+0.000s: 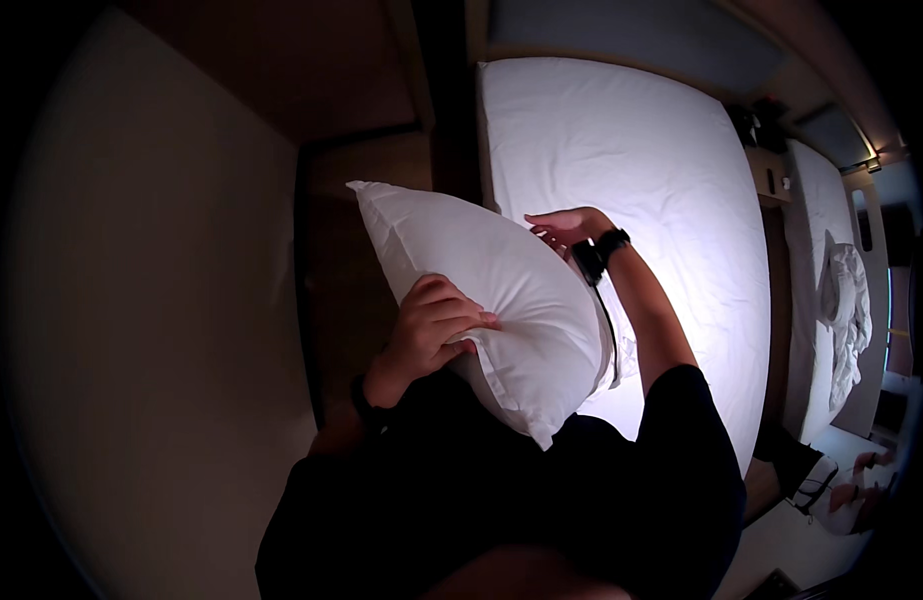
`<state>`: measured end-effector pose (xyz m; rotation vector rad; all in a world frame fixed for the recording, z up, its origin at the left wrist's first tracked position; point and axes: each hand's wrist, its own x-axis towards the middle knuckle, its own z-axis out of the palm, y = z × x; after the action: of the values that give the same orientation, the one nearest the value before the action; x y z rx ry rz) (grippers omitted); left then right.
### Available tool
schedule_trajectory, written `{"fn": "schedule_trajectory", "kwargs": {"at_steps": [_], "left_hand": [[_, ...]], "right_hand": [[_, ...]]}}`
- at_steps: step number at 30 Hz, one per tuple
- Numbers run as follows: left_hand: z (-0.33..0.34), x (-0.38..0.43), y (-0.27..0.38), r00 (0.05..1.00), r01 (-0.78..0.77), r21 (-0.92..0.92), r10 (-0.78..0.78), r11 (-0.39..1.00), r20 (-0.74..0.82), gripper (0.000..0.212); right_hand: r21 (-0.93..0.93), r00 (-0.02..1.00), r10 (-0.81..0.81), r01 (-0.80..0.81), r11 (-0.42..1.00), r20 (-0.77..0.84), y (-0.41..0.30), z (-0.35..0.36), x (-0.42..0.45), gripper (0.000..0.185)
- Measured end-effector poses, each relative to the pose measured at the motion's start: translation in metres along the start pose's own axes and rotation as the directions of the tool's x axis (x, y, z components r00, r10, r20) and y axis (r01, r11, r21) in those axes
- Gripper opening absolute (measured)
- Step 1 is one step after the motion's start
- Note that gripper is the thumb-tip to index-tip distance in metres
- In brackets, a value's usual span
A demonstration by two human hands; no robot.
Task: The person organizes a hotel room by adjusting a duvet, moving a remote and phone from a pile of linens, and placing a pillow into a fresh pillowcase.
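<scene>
A white pillow is tilted against the front of my body, over the near side of a bed with a white sheet. My left hand pinches the pillow's near edge between thumb and fingers, creasing the fabric. On the far side of the pillow is my right hand, its fingers partly hidden behind it; whether it grips anything cannot be told. White cloth shows under the right forearm, between pillow and bed. Each wrist wears a black band, and a small black device sits at the right one.
A second bed with crumpled white bedding stands at the right, past a small nightstand. A plain wall rises close on the left. At the lower right, a person's hands and arms are partly visible.
</scene>
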<state>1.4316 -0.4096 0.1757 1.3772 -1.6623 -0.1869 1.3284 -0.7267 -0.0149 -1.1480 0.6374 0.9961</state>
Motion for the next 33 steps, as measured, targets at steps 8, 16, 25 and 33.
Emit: {"fn": "schedule_trajectory", "kwargs": {"at_steps": [8, 16, 25, 33], "left_hand": [[0.003, 0.002, 0.0, 0.999, 0.018, -0.014, -0.018, 1.0, -0.027, 0.038], [0.019, 0.004, -0.006, 0.989, -0.009, 0.073, 0.02, 0.997, -0.146, 0.05], [0.034, -0.018, 0.032, 0.948, 0.11, 0.154, -0.057, 0.982, -0.312, 0.049], [0.045, -0.055, 0.127, 0.906, 0.197, 0.372, -0.024, 0.907, -0.422, 0.046]], "right_hand": [[0.097, 0.972, -0.227, 0.221, 0.97, 0.054, 0.062, 0.01, -0.04, 0.062], [-0.061, 0.96, -0.277, 0.278, 0.959, 0.035, 0.049, 0.005, -0.052, 0.063], [-0.263, 0.936, -0.349, 0.35, 0.899, 0.051, 0.04, 0.019, -0.066, 0.075], [-0.454, 0.91, -0.308, 0.407, 0.792, 0.279, 0.009, 0.103, -0.053, 0.088]]}}
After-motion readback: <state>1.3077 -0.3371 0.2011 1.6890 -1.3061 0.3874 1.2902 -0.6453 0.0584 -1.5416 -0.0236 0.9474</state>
